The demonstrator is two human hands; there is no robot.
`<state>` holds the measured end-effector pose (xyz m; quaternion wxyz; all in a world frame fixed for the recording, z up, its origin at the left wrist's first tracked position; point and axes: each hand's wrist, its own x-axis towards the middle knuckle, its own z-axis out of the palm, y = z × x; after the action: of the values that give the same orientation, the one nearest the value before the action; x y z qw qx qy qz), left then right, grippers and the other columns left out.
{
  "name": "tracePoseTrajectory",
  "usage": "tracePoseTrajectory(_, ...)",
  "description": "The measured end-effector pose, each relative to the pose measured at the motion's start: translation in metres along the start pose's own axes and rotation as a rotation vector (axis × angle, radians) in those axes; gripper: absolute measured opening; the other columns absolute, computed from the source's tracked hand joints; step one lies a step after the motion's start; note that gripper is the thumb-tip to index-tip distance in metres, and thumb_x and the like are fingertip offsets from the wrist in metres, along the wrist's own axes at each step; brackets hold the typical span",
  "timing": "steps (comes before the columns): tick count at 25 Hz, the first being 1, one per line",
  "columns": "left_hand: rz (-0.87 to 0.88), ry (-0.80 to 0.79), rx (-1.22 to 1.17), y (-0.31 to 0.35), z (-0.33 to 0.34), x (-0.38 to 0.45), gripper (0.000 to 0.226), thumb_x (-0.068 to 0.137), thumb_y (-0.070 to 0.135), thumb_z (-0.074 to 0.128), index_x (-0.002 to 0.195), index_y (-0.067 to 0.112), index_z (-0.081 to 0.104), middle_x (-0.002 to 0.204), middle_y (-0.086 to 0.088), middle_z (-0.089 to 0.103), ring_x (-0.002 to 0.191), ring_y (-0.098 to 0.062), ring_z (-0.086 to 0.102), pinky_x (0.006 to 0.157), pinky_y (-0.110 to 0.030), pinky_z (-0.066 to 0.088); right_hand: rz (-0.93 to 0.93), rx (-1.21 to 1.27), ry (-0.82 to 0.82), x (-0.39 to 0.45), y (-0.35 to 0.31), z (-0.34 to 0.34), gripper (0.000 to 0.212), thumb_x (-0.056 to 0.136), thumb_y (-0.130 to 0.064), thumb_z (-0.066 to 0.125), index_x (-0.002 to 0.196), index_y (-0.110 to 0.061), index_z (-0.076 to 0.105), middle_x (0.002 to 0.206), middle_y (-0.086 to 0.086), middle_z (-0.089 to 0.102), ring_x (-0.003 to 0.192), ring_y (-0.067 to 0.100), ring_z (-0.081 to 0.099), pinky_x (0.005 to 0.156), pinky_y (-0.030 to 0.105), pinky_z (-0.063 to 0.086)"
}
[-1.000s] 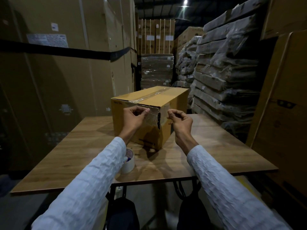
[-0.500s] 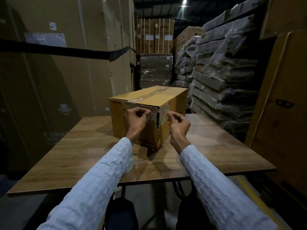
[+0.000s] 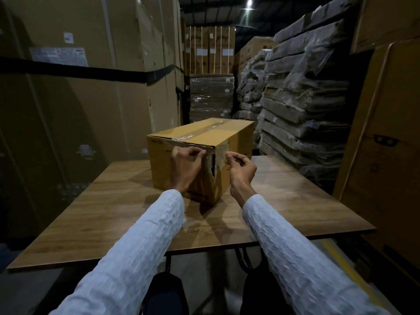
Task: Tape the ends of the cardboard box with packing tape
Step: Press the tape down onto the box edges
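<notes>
A brown cardboard box (image 3: 236, 142) stands on the wooden table (image 3: 95, 201), one corner turned toward me, with clear tape along its top seam. A strip of clear packing tape (image 3: 216, 156) lies across that near corner, over a torn dark gap in the cardboard. My left hand (image 3: 185, 165) pinches the strip's left end against the box's left face. My right hand (image 3: 242, 167) pinches the right end just off the right face. The tape roll is hidden behind my left sleeve.
Tall cardboard cartons (image 3: 79, 87) rise close behind the table on the left. Plastic-wrapped flat packs (image 3: 302, 98) are stacked on the right, with another large carton (image 3: 386, 144) beside the table's right edge. More pallets (image 3: 211, 98) stand far back.
Both hands have drawn closer together and lower on the box's near corner, bringing the tape strip onto the cardboard. The tape roll by my left arm is now covered by the sleeve.
</notes>
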<state>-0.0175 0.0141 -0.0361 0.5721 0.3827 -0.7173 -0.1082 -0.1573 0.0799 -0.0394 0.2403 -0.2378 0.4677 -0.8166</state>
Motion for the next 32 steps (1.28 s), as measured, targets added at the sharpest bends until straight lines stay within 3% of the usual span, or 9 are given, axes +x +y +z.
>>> tracePoseTrajectory(2, 0.048, 0.02, 0.07, 0.004, -0.003, 0.002, 0.02, 0.087, 0.034, 0.078, 0.098, 0.017, 0.078, 0.094, -0.009, 0.066, 0.09, -0.017, 0.054, 0.072, -0.018, 0.044, 0.001, -0.013, -0.005, 0.0, 0.001, 0.0, 0.007, 0.087, -0.007, 0.078, 0.092, -0.011, 0.074, 0.094, 0.008, 0.077, 0.084, 0.014, 0.072, 0.086, 0.036, 0.062)
tracePoseTrajectory(5, 0.177, 0.07, 0.259, 0.007, -0.005, 0.002, 0.02, 0.087, 0.034, 0.078, 0.092, 0.014, 0.077, 0.086, -0.011, 0.066, 0.093, -0.029, 0.055, 0.076, -0.042, 0.049, 0.006, -0.022, -0.016, 0.0, 0.002, 0.0, 0.007, 0.087, -0.008, 0.077, 0.092, -0.012, 0.074, 0.095, 0.007, 0.076, 0.088, 0.017, 0.073, 0.087, 0.037, 0.062)
tracePoseTrajectory(10, 0.054, 0.04, 0.332, 0.002, -0.007, 0.005, 0.044, 0.082, 0.055, 0.075, 0.092, 0.012, 0.068, 0.093, -0.011, 0.07, 0.105, -0.03, 0.052, 0.085, -0.046, 0.044, 0.01, -0.006, -0.022, 0.001, 0.002, -0.001, 0.007, 0.088, -0.008, 0.077, 0.09, -0.013, 0.074, 0.097, 0.01, 0.076, 0.088, 0.017, 0.072, 0.084, 0.034, 0.062)
tracePoseTrajectory(12, 0.031, 0.053, 0.378, 0.002, -0.009, 0.008, 0.056, 0.077, 0.06, 0.077, 0.102, 0.013, 0.062, 0.102, -0.013, 0.068, 0.111, -0.032, 0.05, 0.089, -0.047, 0.042, 0.006, -0.009, -0.025, 0.002, 0.002, -0.001, 0.006, 0.088, -0.008, 0.077, 0.091, -0.013, 0.074, 0.097, 0.01, 0.076, 0.089, 0.019, 0.072, 0.082, 0.032, 0.062)
tracePoseTrajectory(15, 0.172, 0.07, 0.499, 0.001, -0.012, 0.017, 0.071, 0.078, 0.058, 0.076, 0.133, 0.02, 0.051, 0.129, -0.018, 0.056, 0.126, -0.037, 0.039, 0.1, -0.05, 0.035, 0.02, 0.002, -0.037, 0.004, 0.003, 0.0, 0.007, 0.089, -0.008, 0.076, 0.094, -0.01, 0.074, 0.095, 0.007, 0.075, 0.087, 0.017, 0.072, 0.079, 0.029, 0.061)
tracePoseTrajectory(17, 0.326, -0.073, 0.505, -0.002, -0.016, 0.023, 0.066, 0.087, 0.046, 0.072, 0.145, 0.024, 0.048, 0.143, -0.014, 0.045, 0.136, -0.034, 0.034, 0.111, -0.052, 0.035, 0.026, 0.004, -0.036, 0.005, 0.004, 0.0, 0.007, 0.089, -0.008, 0.076, 0.095, -0.01, 0.074, 0.094, 0.006, 0.075, 0.086, 0.016, 0.071, 0.076, 0.027, 0.06)
tracePoseTrajectory(20, 0.378, -0.248, 0.367, -0.003, -0.021, 0.026, 0.046, 0.093, 0.028, 0.07, 0.137, 0.022, 0.059, 0.14, -0.004, 0.055, 0.135, -0.025, 0.046, 0.112, -0.053, 0.041, 0.026, -0.011, -0.033, 0.007, 0.005, 0.0, 0.008, 0.089, -0.009, 0.076, 0.097, -0.009, 0.074, 0.096, 0.007, 0.076, 0.085, 0.015, 0.071, 0.074, 0.026, 0.058)
tracePoseTrajectory(29, 0.244, -0.299, 0.163, 0.009, -0.024, 0.026, 0.034, 0.088, 0.013, 0.076, 0.121, 0.017, 0.069, 0.122, 0.002, 0.062, 0.118, -0.02, 0.057, 0.103, -0.046, 0.053, 0.102, -0.025, -0.082, 0.017, 0.004, 0.007, 0.006, 0.088, -0.007, 0.077, 0.091, -0.012, 0.076, 0.092, 0.002, 0.076, 0.091, 0.018, 0.074, 0.086, 0.036, 0.061)
tracePoseTrajectory(32, 0.214, -0.295, 0.12, 0.008, -0.022, 0.025, 0.033, 0.087, 0.01, 0.076, 0.119, 0.016, 0.07, 0.12, 0.002, 0.062, 0.117, -0.019, 0.058, 0.102, -0.045, 0.054, 0.142, 0.002, -0.099, 0.017, 0.003, 0.011, 0.008, 0.086, -0.007, 0.079, 0.093, -0.008, 0.077, 0.093, 0.005, 0.077, 0.092, 0.02, 0.074, 0.071, 0.029, 0.062)
